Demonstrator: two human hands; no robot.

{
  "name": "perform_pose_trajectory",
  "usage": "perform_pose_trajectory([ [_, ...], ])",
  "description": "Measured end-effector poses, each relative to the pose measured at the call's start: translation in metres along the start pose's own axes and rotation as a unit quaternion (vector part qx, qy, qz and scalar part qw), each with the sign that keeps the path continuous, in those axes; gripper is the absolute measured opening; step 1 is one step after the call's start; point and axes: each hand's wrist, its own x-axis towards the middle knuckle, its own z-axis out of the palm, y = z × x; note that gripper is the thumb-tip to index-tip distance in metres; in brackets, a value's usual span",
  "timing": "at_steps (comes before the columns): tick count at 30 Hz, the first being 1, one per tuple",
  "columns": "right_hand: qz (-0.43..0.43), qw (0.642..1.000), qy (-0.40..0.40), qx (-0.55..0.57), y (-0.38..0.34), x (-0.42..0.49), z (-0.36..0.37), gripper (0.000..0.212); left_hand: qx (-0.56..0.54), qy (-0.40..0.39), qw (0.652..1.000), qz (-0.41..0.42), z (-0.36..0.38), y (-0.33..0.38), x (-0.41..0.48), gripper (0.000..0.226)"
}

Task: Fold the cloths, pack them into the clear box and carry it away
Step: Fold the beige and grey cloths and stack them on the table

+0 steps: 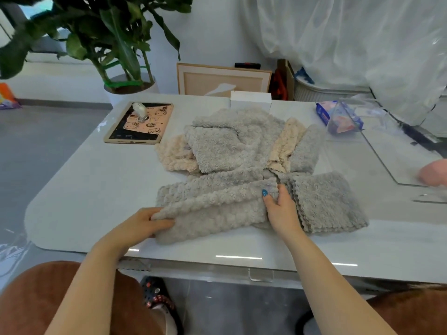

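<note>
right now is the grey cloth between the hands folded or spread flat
Half folded: the grey cloth is doubled over into a long strip, the left hand and right hand holding its two ends.

The clear box (396, 153) is running off the right edge, where a pink blur (435, 174) is showing, too smeared to identify. The grey cloths (225, 141) are covering most of the beige cloths (177, 155).

Grey and cream cloths (232, 141) lie heaped, nearest grey cloth (212, 211) half-folded; clear box (346, 110) stands far right.
</note>
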Motion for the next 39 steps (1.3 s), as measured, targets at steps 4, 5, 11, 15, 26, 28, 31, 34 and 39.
perform_pose_trajectory([
  [4,-0.022,0.998,0.023,-0.049,-0.006,0.01,0.009,0.031,-0.202,0.091,0.975,0.036,0.008,0.008,0.014,0.025],
  [5,-0.03,0.997,0.03,-0.07,-0.01,0.013,0.012,0.029,-0.233,0.122,0.964,0.047,0.012,0.008,0.018,0.026],
  [11,-0.034,0.978,0.034,-0.204,-0.015,0.033,0.029,0.02,-0.122,0.278,0.949,0.087,0.031,-0.007,0.036,0.031],
  [15,-0.042,0.951,0.03,-0.305,-0.018,0.035,0.031,0.026,0.024,0.342,0.936,0.084,0.044,-0.015,0.043,0.036],
  [26,0.058,0.964,0.028,-0.26,-0.011,0.041,0.026,0.05,0.264,0.434,0.86,-0.05,0.05,-0.013,0.045,0.067],
  [28,0.056,0.969,0.025,-0.239,-0.013,0.038,0.024,0.039,0.253,0.412,0.871,-0.083,0.046,-0.01,0.047,0.054],
  [31,0.046,0.976,0.039,-0.207,-0.017,0.031,0.019,0.038,0.181,0.4,0.896,-0.061,0.042,-0.008,0.049,0.034],
  [34,0.022,0.99,0.042,-0.136,-0.014,0.024,0.014,0.03,0.096,0.405,0.909,0.027,0.046,-0.008,0.049,0.028],
  [39,0.054,0.988,0.05,-0.134,-0.013,0.017,-0.01,0.042,0.032,0.405,0.91,0.08,0.056,0.004,0.033,0.025],
])
